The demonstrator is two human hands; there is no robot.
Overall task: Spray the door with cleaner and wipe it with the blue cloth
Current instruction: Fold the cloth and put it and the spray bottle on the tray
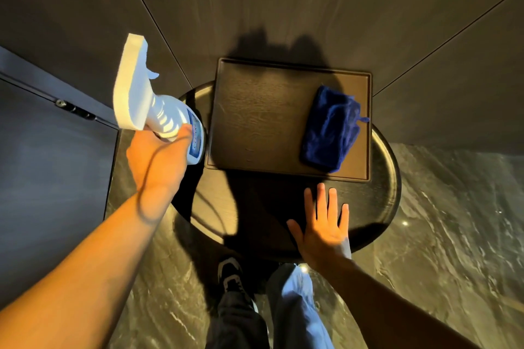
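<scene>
Head view: left hand (158, 159) clasps spray bottle (158, 110), label partly hidden; right hand (323, 227) splayed, empty.

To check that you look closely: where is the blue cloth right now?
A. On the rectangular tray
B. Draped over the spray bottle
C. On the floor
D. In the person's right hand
A: the blue cloth lies bunched on the right part of the rectangular tray, untouched by either hand.

Left hand (158, 159) gripping, right hand (323, 224) flat.
</scene>
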